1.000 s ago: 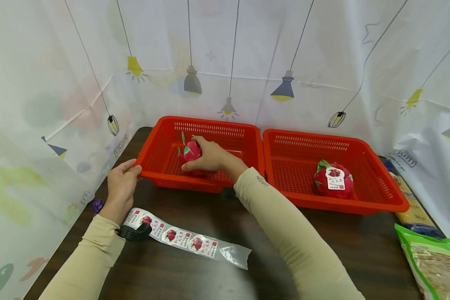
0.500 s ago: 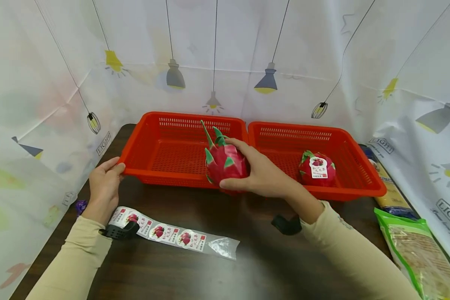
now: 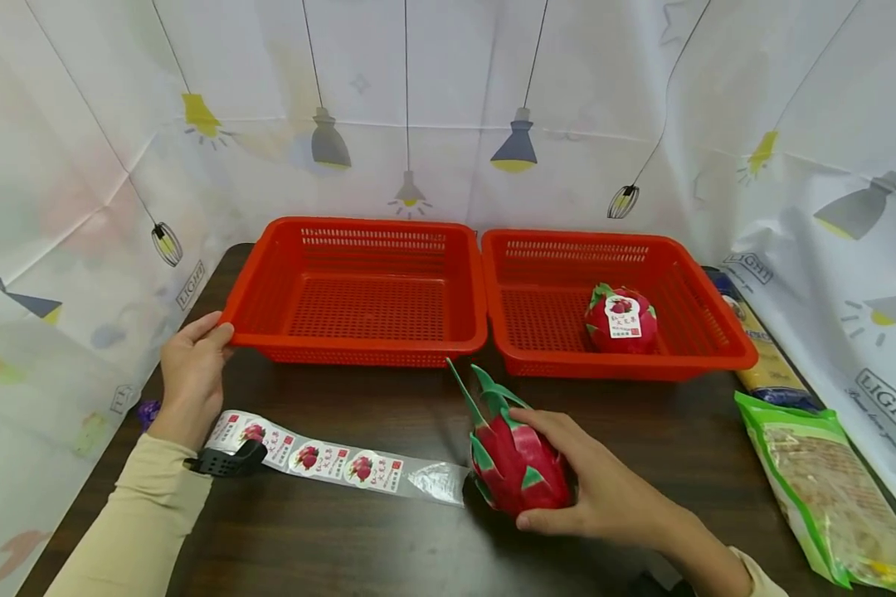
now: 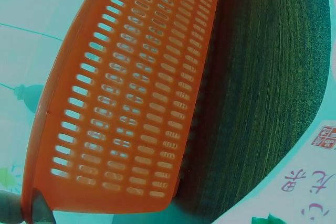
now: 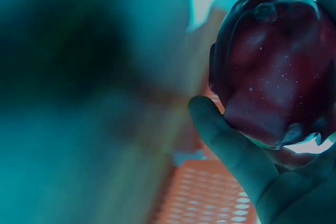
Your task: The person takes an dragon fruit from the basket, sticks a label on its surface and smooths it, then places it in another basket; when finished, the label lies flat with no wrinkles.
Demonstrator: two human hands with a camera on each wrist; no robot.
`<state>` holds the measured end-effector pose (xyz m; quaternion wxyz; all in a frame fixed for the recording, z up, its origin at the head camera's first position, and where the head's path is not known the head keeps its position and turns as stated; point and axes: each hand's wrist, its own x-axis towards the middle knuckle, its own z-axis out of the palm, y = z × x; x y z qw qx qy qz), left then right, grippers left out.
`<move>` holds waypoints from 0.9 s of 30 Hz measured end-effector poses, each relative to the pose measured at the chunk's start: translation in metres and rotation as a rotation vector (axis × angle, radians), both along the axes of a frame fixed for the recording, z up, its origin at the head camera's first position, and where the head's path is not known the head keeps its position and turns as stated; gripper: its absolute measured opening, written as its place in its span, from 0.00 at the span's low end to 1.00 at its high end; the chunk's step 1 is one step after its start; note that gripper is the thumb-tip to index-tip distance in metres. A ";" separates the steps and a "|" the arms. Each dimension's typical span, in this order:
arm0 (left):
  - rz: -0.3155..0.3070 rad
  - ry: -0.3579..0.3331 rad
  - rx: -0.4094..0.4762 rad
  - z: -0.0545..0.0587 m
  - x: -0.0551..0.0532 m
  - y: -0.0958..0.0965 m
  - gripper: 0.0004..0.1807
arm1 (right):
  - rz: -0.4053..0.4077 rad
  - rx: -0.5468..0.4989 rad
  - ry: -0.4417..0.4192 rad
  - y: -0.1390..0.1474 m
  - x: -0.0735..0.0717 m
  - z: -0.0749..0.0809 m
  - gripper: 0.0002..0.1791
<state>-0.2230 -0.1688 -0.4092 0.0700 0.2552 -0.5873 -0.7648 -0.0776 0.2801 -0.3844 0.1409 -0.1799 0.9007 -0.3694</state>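
Note:
In the head view my right hand (image 3: 605, 481) grips a dragon fruit (image 3: 518, 464) with green leaf tips, in front of the baskets near the table top. The right wrist view has the same fruit (image 5: 278, 72) between thumb and fingers. At the left, my left hand (image 3: 194, 365) pinches the rim corner of the left red basket (image 3: 369, 348), which holds nothing. The left wrist view shows that basket's slotted side wall (image 4: 126, 93) with fingertips (image 4: 42, 211) on its rim. Below the left wrist, a strip of dragon fruit stickers (image 3: 343, 464) lies on the table.
A second red basket (image 3: 552, 363) adjoins on the right, holding a dragon fruit (image 3: 620, 327) with a white sticker. Along the right edge lie a yellow and blue package (image 3: 769, 356) and a green-edged bag (image 3: 829, 489). A printed sheet (image 3: 433, 91) hangs behind.
My right hand has lifted the dragon fruit out of the left basket and brought it toward me and to the right. The left hand stays on the basket rim.

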 end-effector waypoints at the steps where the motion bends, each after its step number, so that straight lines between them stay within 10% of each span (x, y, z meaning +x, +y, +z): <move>1: 0.005 0.004 0.011 0.000 0.000 0.000 0.28 | -0.013 0.005 -0.014 0.003 0.003 -0.003 0.53; 12: 0.003 -0.013 0.021 -0.001 0.002 0.002 0.28 | -0.198 0.040 -0.145 0.010 -0.006 -0.021 0.52; 27: 0.007 0.002 -0.026 -0.004 0.009 0.001 0.28 | -0.190 -0.016 -0.185 0.019 -0.015 -0.026 0.52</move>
